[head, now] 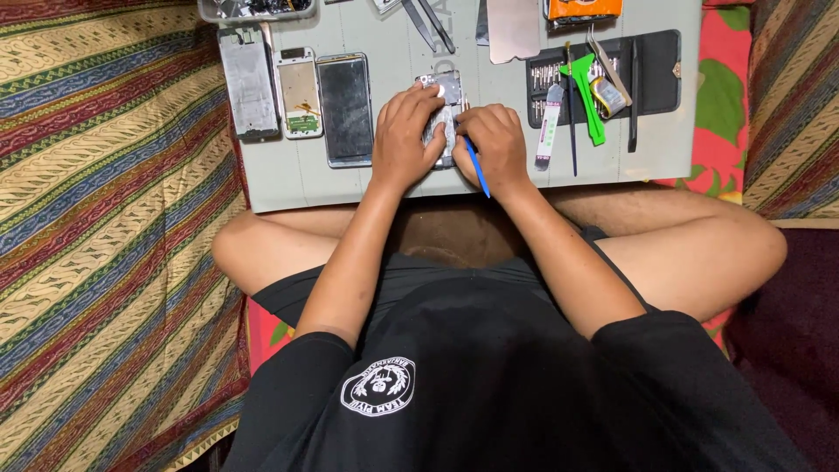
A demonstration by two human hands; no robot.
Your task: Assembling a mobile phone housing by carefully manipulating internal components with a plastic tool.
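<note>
My left hand [405, 131] presses down on an opened phone body [446, 92] lying on the grey work mat [288, 179]. Only the phone's metal top end shows past my fingers. My right hand [498, 144] grips a thin blue pry tool [476, 170], its tip set against the phone's right edge between my two hands. Both hands touch the phone and most of it is hidden under them.
Left of the hands lie a dark phone screen [346, 107], a white phone frame [299, 92] and a grey back housing [248, 80]. At right sits a black tool pouch [651, 74] with a green pry tool [588, 96], a white strip tool [549, 127] and tweezers [430, 24]. Patterned cloth surrounds the mat.
</note>
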